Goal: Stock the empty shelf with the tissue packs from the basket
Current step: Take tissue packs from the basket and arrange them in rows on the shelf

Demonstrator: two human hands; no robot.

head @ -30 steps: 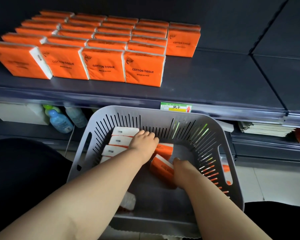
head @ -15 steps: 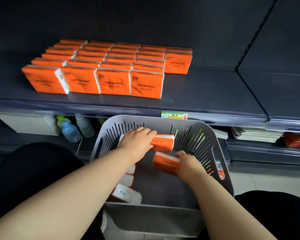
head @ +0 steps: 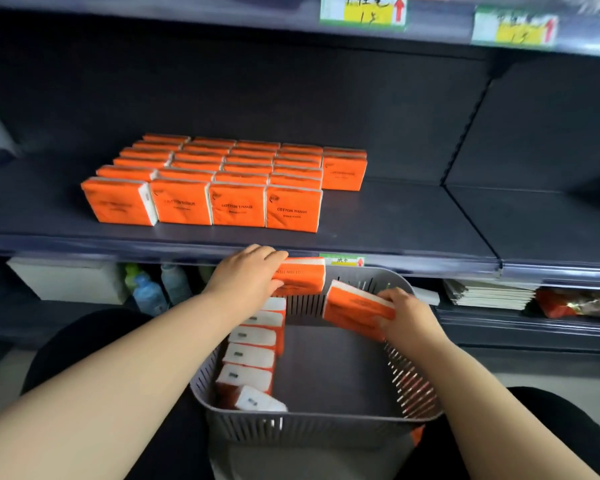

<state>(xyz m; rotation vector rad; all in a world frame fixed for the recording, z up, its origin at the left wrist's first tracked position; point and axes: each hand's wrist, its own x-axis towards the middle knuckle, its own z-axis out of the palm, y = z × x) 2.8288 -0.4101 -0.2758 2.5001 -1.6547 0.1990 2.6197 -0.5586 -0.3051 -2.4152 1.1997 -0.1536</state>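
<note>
Fingers of left hand (head: 245, 277) wrap one tissue pack (head: 300, 275) at the basket (head: 312, 422) rim; right hand (head: 407, 311) fingers pinch a second pack (head: 355, 308).

Risk: carrying both at once, either could knock over the shelf (head: 378, 216) front row, four packs.

Six packs remain in the basket.
</note>
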